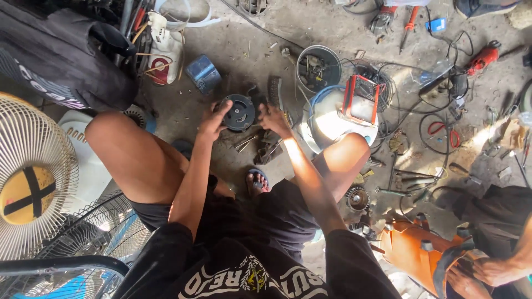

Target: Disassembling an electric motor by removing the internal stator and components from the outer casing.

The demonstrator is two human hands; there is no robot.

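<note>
I squat on a concrete floor and look down past my knees. Both hands hold a round dark grey motor housing (pixel 239 112) just above the floor. My left hand (pixel 213 119) grips its left rim. My right hand (pixel 273 118) is on its right side, fingers curled against the edge. Small metal parts and screws (pixel 244 143) lie on the floor right below the housing.
A white fan grille (pixel 33 177) with a yellow hub stands at the left. A metal bowl of parts (pixel 318 67), a red-framed meter (pixel 361 99) on a white tub, pliers, cables and a red power tool (pixel 483 57) litter the right. Another person's hands (pixel 482 271) hold an orange casing at lower right.
</note>
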